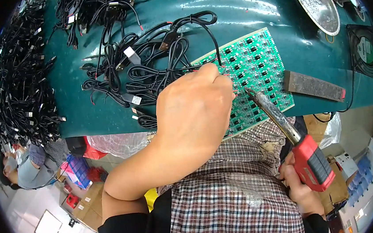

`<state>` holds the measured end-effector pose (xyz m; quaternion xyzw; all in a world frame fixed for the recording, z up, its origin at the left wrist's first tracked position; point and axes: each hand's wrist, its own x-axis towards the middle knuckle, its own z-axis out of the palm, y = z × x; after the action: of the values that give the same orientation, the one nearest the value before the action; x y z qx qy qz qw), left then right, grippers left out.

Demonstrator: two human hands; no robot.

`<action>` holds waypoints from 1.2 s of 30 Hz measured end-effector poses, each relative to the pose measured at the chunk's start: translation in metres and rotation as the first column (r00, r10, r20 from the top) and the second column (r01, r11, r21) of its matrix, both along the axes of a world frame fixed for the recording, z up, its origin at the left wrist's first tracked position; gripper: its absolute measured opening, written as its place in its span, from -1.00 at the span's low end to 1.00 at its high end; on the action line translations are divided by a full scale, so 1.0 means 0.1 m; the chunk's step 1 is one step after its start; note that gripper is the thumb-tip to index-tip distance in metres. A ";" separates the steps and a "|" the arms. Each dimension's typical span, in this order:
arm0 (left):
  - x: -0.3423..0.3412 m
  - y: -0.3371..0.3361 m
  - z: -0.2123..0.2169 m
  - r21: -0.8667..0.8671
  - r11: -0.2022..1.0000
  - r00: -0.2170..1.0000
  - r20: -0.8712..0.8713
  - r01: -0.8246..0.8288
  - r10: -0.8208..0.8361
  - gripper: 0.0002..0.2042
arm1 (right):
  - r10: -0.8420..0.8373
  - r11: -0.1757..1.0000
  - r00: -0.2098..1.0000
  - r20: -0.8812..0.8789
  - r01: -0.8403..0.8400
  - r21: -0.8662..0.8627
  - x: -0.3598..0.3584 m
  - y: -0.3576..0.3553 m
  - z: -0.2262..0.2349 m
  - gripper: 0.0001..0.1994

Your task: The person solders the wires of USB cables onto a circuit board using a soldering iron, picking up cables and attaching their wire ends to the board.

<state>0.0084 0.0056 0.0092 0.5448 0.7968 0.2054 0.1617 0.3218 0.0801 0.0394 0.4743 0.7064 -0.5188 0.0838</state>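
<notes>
My left hand (pixel 197 109) is closed in a pinch over the left part of a green circuit board panel (pixel 267 71). A black USB cable (pixel 215 38) runs down into its fingers, and bits of red wire show beside them. The fingertips are mostly hidden under the hand. Lower right, my right hand (pixel 295 182) is wrapped round the red and black handle of a soldering iron (pixel 312 163). Its metal shaft slants up to the left, with the tip at the panel near my left fingers. Whether the tip touches a pad I cannot tell.
Coiled black USB cables (pixel 160 70) lie left of the panel, with a large heap (pixel 19 86) at the far left. A grey bar-shaped block (pixel 314 86) sits right of the panel. Beyond are a metal dish (pixel 316 5) with silvery bits and a black fan (pixel 365 52).
</notes>
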 end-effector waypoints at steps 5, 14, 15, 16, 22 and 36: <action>0.00 0.00 0.00 -0.002 1.000 1.000 0.004 0.001 -0.001 -0.91 | -0.085 0.995 0.996 0.040 0.087 -0.053 0.01 -0.02 0.01 -0.72; 0.00 0.00 0.01 0.001 1.000 1.000 0.009 -0.002 0.002 -0.91 | -0.002 0.999 0.999 0.036 0.003 -0.046 0.06 0.00 -0.02 -0.73; 0.00 0.00 0.01 -0.002 1.000 1.000 0.005 0.002 -0.002 -0.91 | -0.003 0.999 0.999 0.036 0.004 -0.046 0.05 0.00 -0.02 -0.73; 0.00 0.01 0.02 -0.005 1.000 1.000 0.002 0.006 -0.006 -0.91 | -0.036 0.998 0.999 -0.012 0.036 -0.045 0.02 -0.01 -0.02 -0.74; -0.04 0.01 0.00 0.005 0.999 0.999 0.029 0.037 -0.037 -0.92 | -0.066 0.995 0.998 0.005 0.066 -0.076 -0.04 0.01 0.04 -0.75; -0.40 0.21 0.01 0.018 0.975 0.937 0.273 0.220 -0.216 -0.90 | -0.202 0.973 0.955 -0.216 0.171 -0.154 -0.11 -0.05 -0.04 -0.81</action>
<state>-0.0317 0.0266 0.0099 0.5950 0.7028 0.2545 0.2954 0.3110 0.0753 0.0359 0.4689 0.6271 -0.6218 -0.0163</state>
